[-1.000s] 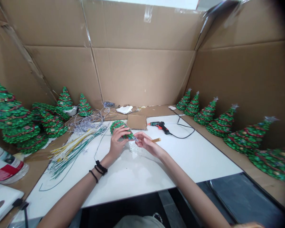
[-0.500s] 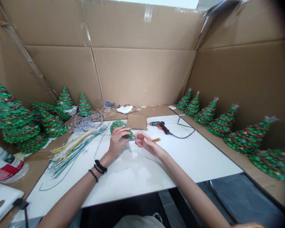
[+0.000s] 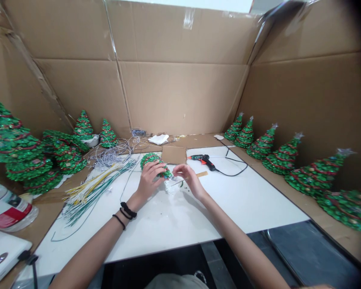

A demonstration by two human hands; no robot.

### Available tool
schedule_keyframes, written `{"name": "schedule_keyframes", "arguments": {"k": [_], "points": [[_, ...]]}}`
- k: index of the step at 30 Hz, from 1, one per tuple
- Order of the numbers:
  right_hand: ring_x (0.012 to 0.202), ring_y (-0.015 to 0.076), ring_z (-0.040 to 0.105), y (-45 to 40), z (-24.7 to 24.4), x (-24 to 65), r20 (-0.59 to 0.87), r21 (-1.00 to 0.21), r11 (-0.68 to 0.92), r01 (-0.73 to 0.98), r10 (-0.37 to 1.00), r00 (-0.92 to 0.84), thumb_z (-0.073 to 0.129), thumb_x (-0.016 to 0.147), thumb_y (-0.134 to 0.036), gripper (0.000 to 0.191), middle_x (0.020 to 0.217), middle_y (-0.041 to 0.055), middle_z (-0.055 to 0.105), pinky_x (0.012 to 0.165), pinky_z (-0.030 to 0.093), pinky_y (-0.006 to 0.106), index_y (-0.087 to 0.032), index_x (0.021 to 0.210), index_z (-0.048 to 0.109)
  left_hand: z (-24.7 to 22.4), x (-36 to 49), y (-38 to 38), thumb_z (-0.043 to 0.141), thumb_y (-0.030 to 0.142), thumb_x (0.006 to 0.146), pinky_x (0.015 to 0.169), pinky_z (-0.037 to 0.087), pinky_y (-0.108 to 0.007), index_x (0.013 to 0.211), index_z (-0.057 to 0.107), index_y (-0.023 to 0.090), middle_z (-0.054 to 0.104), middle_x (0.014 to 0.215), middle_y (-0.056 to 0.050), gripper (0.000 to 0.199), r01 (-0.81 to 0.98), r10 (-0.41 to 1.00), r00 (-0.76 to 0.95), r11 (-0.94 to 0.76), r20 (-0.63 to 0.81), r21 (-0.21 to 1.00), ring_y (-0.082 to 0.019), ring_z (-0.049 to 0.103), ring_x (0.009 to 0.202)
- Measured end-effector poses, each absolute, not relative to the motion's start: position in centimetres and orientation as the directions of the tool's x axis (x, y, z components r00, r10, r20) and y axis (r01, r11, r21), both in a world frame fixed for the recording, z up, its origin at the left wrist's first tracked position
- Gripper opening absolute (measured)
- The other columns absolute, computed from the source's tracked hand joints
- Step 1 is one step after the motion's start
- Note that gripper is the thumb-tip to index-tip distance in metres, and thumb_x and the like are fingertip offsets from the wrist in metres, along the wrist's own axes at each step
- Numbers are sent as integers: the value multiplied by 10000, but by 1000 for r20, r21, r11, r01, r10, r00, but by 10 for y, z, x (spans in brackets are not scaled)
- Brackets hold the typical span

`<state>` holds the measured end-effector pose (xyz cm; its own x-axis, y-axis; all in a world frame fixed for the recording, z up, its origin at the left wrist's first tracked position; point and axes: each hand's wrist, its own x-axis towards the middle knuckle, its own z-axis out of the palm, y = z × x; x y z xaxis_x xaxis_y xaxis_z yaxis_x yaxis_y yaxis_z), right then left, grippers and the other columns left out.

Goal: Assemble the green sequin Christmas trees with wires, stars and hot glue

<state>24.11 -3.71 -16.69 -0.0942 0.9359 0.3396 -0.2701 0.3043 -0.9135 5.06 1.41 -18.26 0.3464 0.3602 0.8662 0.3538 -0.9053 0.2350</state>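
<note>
Many sequinned green trees (image 3: 12,136) crowd the left edge, beside a red-labelled plastic packet (image 3: 9,210). What comes next?

Bundled yellow and green wires (image 3: 93,196) on the bench (image 3: 243,208), with silver wire (image 3: 111,154) tangled behind them.

And mid-bench?

The left hand (image 3: 149,180) has a closed grip around a small tree (image 3: 152,160), held over clear plastic (image 3: 170,186). The right hand (image 3: 188,176) sits just beside it. Whether that grip holds anything is too small to tell.

Further right?

A glue gun (image 3: 204,161) lies past the hands, a glue stick (image 3: 201,174) just below it, and more trees (image 3: 284,158) line the right side.
</note>
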Motion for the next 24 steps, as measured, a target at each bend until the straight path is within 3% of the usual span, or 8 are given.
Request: {"name": "schedule_keyframes", "arguments": {"k": [3, 7, 14, 19, 24], "points": [[605, 153, 481, -32, -161, 244, 396, -891, 413, -189, 910, 122, 364, 883, -555, 423, 608, -6, 522, 683, 397, 310, -213, 707, 539, -182, 50, 15, 660, 293, 806, 967, 396, -430, 961, 627, 229, 697, 1068, -53, 171, 357, 328, 349, -913, 878, 199, -227, 565, 1117], [538, 159, 480, -26, -136, 242, 434, -894, 439, -89, 898, 70, 366, 901, -519, 476, 392, -40, 352, 660, 395, 308, -217, 555, 490, -182, 46, 16, 665, 335, 803, 960, 398, -435, 961, 615, 219, 699, 1064, -67, 202, 377, 320, 342, -908, 883, 183, -232, 571, 1113], [640, 212, 612, -14, -109, 225, 445, -894, 430, -127, 884, -144, 370, 860, -645, 598, 352, -10, 391, 738, 469, 356, -216, 458, 476, -178, 40, 15, 592, 372, 851, 942, 415, -432, 943, 611, 229, 710, 1030, -63, 171, 412, 319, 340, -896, 885, 165, -230, 596, 1077], [674, 230, 650, -19, -117, 224, 411, -911, 397, -112, 899, -150, 393, 815, -705, 598, 373, -2, 446, 724, 496, 363, -220, 478, 484, -176, 37, 15, 571, 370, 868, 929, 418, -417, 965, 608, 237, 715, 1019, -59, 169, 425, 276, 361, -899, 890, 107, -225, 600, 1071], [757, 251, 669, -20, -129, 225, 388, -913, 359, -196, 912, -134, 398, 852, -642, 554, 377, 2, 459, 704, 500, 352, -216, 507, 479, -180, 38, 18, 582, 343, 864, 918, 423, -409, 970, 613, 248, 719, 1015, -41, 146, 413, 251, 370, -907, 895, 84, -216, 610, 1049]]}}
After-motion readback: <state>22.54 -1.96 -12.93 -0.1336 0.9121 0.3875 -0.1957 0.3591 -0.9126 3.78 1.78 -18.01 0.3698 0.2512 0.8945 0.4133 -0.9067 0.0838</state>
